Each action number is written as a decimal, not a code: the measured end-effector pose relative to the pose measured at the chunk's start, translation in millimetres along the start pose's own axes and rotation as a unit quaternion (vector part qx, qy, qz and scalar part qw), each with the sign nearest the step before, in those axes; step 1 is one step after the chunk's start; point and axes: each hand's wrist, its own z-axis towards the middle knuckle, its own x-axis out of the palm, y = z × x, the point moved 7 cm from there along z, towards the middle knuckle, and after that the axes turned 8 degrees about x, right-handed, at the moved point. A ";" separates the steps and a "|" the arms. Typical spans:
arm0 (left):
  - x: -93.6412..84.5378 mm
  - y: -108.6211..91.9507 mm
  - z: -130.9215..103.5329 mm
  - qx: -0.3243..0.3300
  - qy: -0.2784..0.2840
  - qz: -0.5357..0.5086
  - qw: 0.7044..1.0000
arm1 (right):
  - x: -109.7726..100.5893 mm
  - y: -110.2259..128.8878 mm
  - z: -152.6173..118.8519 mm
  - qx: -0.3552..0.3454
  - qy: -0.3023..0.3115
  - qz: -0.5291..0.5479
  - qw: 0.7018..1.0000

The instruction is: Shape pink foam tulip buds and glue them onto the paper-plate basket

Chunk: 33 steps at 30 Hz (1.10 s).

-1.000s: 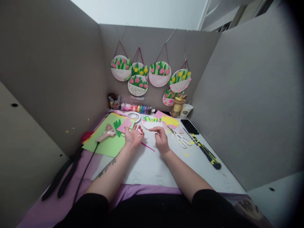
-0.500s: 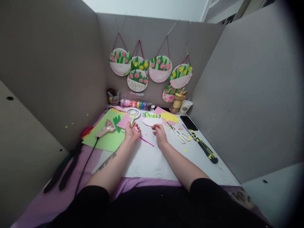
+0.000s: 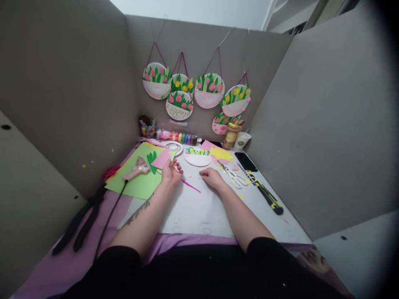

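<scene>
My left hand (image 3: 171,172) is turned palm up over the white board, its fingers curled around a small pink piece (image 3: 177,169). My right hand (image 3: 212,178) rests low over the board with its fingertips pressed together; anything between them is too small to make out. Between the hands lies a tiny pink scrap (image 3: 190,175). A thin magenta stick-like tool (image 3: 191,186) lies nearer to me. Just beyond both hands is a decorated half-round paper plate (image 3: 198,160) with green leaves and yellow and pink flowers along its top.
A glue gun (image 3: 137,169) lies on green paper (image 3: 137,186) at left, beside pink paper (image 3: 162,158). White scissors (image 3: 236,180), a black-and-yellow cutter (image 3: 269,197) and a phone (image 3: 246,161) lie at right. Paints (image 3: 182,137) and a cup (image 3: 242,141) stand behind. Several decorated plates (image 3: 209,97) hang on the partition.
My right hand has lowered from near the plate's edge to the board, its fingers turned downward. My left hand, still palm up, has barely shifted.
</scene>
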 end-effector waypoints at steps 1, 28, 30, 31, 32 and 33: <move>0.1 0.1 0.0 0.000 0.000 0.000 1.000 | 1.6 3.5 -1.4 -0.009 0.008 -0.011 1.000; 31.0 26.2 -38.4 -0.040 0.111 0.002 0.993 | 6.2 104.0 -63.9 -0.234 -0.173 0.100 0.952; 32.6 21.6 -38.5 -0.032 0.122 -0.007 0.992 | 6.0 104.8 -68.7 -0.267 -0.181 0.105 0.941; 32.6 19.5 -38.2 -0.028 0.124 -0.009 0.992 | 5.8 105.8 -71.2 -0.288 -0.182 0.100 0.935; 32.1 17.7 -37.7 -0.026 0.124 -0.009 0.992 | 5.5 107.1 -73.5 -0.309 -0.182 0.090 0.929; 31.2 16.3 -37.1 -0.025 0.122 -0.008 0.992 | 4.9 108.4 -75.5 -0.325 -0.185 0.076 0.924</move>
